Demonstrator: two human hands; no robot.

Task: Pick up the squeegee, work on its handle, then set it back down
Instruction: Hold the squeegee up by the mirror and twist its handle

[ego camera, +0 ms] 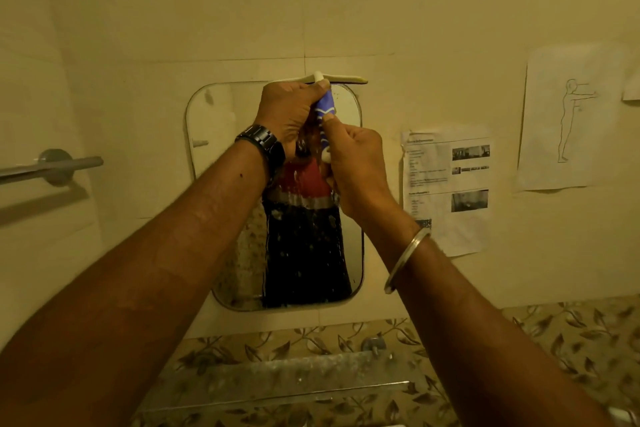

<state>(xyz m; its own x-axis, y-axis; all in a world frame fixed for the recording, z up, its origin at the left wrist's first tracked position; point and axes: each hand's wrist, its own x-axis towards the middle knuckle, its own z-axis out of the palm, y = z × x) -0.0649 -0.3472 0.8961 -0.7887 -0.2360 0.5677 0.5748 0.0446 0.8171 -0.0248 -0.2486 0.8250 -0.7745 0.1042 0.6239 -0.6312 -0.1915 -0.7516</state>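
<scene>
I hold a small squeegee [341, 79] upright in front of a wall mirror [214, 121]. Its pale blade runs level just above the mirror's top edge. The blue-and-white handle [326, 107] points down between my hands. My left hand [287, 113], with a black watch on the wrist, is closed around the upper handle just below the blade. My right hand [356, 163], with a metal bangle on the wrist, pinches the lower handle with thumb and fingers. Much of the handle is hidden by my fingers.
A grey towel bar [52, 168] juts from the wall at left. Printed sheets [446, 191] and a figure drawing [571, 118] are stuck to the wall at right. Below the mirror runs a leaf-patterned tile band [554, 329] with a metal ledge [277, 381] and a tap fitting [374, 345].
</scene>
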